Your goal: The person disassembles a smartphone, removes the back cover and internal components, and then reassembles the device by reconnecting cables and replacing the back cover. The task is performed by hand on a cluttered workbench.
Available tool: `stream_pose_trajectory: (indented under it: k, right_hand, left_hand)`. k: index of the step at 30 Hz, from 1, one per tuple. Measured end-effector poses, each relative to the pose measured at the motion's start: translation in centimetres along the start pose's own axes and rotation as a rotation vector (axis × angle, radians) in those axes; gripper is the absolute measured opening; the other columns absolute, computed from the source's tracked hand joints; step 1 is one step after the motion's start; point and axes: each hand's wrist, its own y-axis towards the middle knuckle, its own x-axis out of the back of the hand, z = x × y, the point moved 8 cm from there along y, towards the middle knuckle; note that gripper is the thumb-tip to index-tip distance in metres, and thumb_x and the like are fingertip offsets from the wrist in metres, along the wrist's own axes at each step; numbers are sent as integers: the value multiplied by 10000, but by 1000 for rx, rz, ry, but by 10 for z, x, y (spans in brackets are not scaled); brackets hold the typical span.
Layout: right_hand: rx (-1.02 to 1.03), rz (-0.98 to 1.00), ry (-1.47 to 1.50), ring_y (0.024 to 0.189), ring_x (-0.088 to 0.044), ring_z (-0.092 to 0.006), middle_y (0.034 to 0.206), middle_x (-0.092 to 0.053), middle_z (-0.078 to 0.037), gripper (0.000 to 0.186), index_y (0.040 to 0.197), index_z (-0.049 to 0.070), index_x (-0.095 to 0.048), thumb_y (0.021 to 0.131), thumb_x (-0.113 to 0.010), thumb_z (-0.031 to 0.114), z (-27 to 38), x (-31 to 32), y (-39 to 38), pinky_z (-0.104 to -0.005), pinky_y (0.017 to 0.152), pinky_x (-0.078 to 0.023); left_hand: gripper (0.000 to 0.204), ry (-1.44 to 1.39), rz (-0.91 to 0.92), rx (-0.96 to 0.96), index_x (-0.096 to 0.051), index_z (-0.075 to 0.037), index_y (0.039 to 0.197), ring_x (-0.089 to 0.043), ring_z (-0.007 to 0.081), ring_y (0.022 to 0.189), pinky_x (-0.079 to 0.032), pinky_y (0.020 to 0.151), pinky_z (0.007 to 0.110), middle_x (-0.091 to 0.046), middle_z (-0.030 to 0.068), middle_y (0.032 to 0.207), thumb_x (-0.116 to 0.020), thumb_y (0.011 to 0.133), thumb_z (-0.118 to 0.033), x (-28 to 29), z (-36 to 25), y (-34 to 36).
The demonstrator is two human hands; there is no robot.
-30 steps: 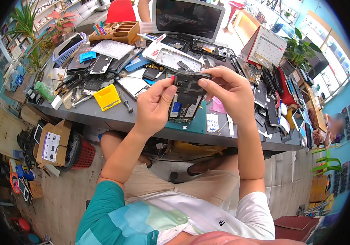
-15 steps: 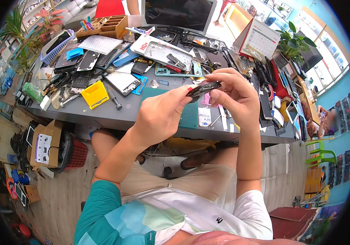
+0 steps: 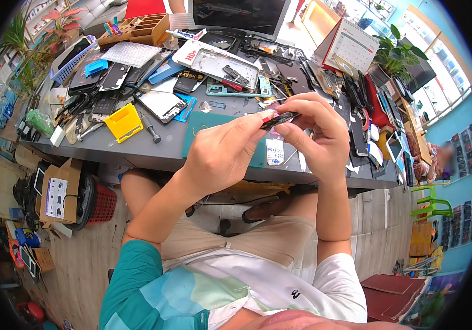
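Note:
Raised above the front of the desk, my two hands meet at a small thin black part (image 3: 277, 120) that looks like a piece of a phone. My left hand (image 3: 216, 153) pinches its left end between thumb and fingers, where a bit of red shows. Thumb and bent fingers of my right hand (image 3: 323, 137) close on the other end, hiding much of it. Below lies a teal mat (image 3: 205, 121), partly covered by my left hand. A white card with handwriting (image 3: 275, 152) rests at the mat's right edge.
Phone parts, a white tray (image 3: 219, 67), a yellow plastic case (image 3: 123, 123) and a screwdriver (image 3: 152, 131) clutter the desk. Behind stand a monitor (image 3: 238, 16), a wooden organizer (image 3: 137, 30) and a calendar (image 3: 351, 48). Left of my legs is a red basket (image 3: 102, 201).
My left hand has shifted slightly right, toward my right hand. My right thumb and fingers have come in over the black part, and less of it shows.

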Motion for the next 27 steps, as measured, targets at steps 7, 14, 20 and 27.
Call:
stream_pose_trajectory:
  k: [7, 14, 20, 27]
  right_hand:
    - [37, -24, 9, 781, -740, -118, 1089, -739, -123, 282, 1115, -40, -772, 891, -899, 74, 0, -1, 1, -235, 641, -581]
    - [114, -47, -40, 772, -731, -128, 1078, -735, -131, 297, 1112, -44, -759, 883, -904, 77, 3, -6, 1, -241, 637, -582]
    - [204, -79, -121, 773, -740, -143, 1069, -733, -144, 301, 1118, -46, -744, 890, -897, 75, 8, -10, 1, -259, 631, -592]
    - [259, -93, -176, 753, -755, -173, 1103, -733, -164, 306, 1141, -57, -730, 920, -875, 97, 13, -13, -1, -276, 639, -604]
  left_hand:
    - [248, -20, -52, 62, -761, 34, 1242, -816, 254, 810, -641, 689, 329, -831, 172, 1087, -761, 997, -5, -1, 2, 1]
    - [260, -49, -134, 27, -756, 53, 1225, -817, 268, 826, -644, 698, 342, -827, 191, 1076, -778, 968, 23, 0, 6, -3]
    - [309, -33, -106, 51, -734, 56, 1240, -825, 307, 891, -655, 738, 362, -817, 205, 1085, -792, 937, 41, 2, 7, -6]
    - [222, -44, -156, 47, -772, 51, 1215, -802, 232, 754, -630, 663, 326, -835, 182, 1043, -751, 995, 25, 2, 6, -4]
